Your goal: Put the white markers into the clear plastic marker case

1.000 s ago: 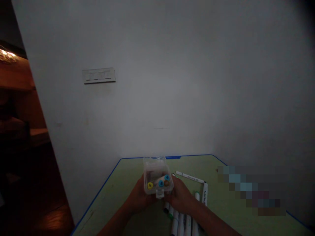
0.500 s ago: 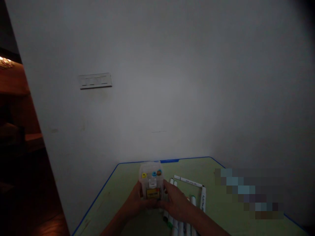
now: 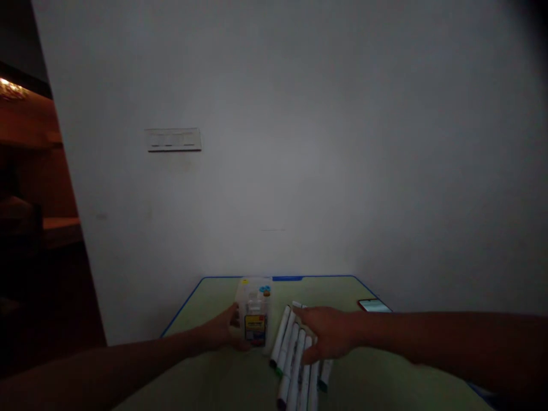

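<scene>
A clear plastic box (image 3: 269, 319) with a front latch, a yellow-and-dark label and a few coloured caps at its top stands upright on the table. My left hand (image 3: 225, 330) grips its left side, the thumb low near the front and some fingers hidden behind. Right of the box lie several white markers (image 3: 295, 357) with dark and green ends, side by side. Over their upper part reaches my right hand (image 3: 327, 332), fingers apart and touching or nearly touching them; nothing is visibly lifted. Another marker (image 3: 326, 374) lies partly under this hand.
The pale green table (image 3: 377, 365) has a blue edge and stands against a white wall (image 3: 299, 142). A phone (image 3: 374, 305) lies near the table's right edge. A switch panel (image 3: 173, 140) is on the wall, and a dim room opens at the left.
Both hands held the box before; now the right hand has let go and moved right onto the markers. The box stands a little further left, with my left hand still on it.
</scene>
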### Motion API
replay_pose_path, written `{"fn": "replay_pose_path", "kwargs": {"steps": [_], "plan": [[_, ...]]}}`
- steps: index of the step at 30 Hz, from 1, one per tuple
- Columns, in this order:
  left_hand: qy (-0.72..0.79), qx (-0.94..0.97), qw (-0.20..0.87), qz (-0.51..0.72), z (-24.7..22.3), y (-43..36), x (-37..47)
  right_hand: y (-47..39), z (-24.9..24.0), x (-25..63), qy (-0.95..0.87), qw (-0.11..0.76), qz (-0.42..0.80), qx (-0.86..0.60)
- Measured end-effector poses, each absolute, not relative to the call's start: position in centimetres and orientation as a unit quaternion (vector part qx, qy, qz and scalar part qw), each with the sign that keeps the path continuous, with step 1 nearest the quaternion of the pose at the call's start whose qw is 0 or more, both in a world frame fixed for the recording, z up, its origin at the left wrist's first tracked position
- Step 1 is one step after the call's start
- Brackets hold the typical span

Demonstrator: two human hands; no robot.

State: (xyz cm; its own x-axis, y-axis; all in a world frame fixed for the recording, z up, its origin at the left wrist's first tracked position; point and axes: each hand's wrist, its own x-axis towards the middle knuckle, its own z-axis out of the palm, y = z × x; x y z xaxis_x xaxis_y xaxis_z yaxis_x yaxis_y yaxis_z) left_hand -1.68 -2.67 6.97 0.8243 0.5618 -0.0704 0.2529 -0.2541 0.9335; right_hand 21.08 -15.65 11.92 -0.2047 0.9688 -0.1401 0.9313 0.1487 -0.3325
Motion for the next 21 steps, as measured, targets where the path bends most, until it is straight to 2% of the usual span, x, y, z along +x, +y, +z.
{"fn": "replay_pose_path", "kwargs": {"steps": [2,5,10,15,17,21], "plan": [[0.232,0.765,0.579,0.158,7.5,-2.8,-0.9,-14.9,11.0,21.2,-0.748,0.083,0.190,-0.631],[0.167,0.741,0.622,0.190,7.6,-3.1,0.6,-13.0,8.8,21.2,-0.726,0.185,0.246,-0.615],[0.151,0.732,0.629,0.215,7.1,-3.2,1.4,-10.4,7.1,21.8,-0.676,0.297,0.332,-0.587],[0.132,0.703,0.646,0.267,6.4,-3.4,1.2,-9.9,5.9,19.5,-0.641,0.496,0.342,-0.476],[0.137,0.698,0.647,0.275,6.2,-4.0,1.2,-10.2,4.8,18.0,-0.629,0.525,0.298,-0.489],[0.152,0.681,0.659,0.281,6.3,-5.1,1.2,-11.3,3.7,16.6,-0.646,0.504,0.231,-0.525]]}}
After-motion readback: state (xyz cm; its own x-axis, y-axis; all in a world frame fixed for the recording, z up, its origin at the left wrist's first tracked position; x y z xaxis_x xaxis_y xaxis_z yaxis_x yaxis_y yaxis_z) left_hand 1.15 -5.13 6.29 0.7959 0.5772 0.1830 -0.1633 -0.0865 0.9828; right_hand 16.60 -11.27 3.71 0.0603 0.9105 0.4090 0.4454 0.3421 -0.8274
